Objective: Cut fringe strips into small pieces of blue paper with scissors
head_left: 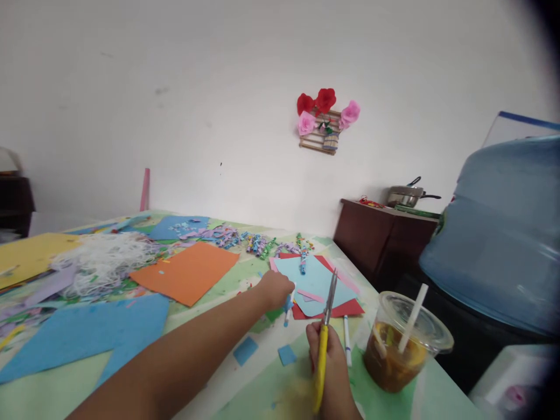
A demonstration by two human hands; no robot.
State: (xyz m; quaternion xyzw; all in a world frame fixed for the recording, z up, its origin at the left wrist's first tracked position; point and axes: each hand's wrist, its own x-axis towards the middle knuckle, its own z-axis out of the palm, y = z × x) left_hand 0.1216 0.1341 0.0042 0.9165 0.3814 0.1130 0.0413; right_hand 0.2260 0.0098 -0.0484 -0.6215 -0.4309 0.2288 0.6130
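Observation:
My left hand [276, 290] reaches out over the table with its fingers closed on a slim white marker [287, 317]; a bit of blue paper shows against it, partly hidden by the fingers. My right hand [330, 353], nearer the table's front, grips a pair of scissors [322, 361] with yellow handles, blades pointing up and away. Beyond both hands lies a stack of light blue [291, 271], pink and red paper, with a curled blue paper piece [303, 262] and thin strips on top. Small blue paper squares [245, 350] rest between my arms.
A lidded cup of brown drink [396, 350] with a straw stands close to my right hand, beside another marker [347, 341]. Orange paper [188, 271], blue sheets [87, 329], white shredded strands [107, 259] and curled strips [258, 244] spread leftward. A large water bottle [494, 233] stands right.

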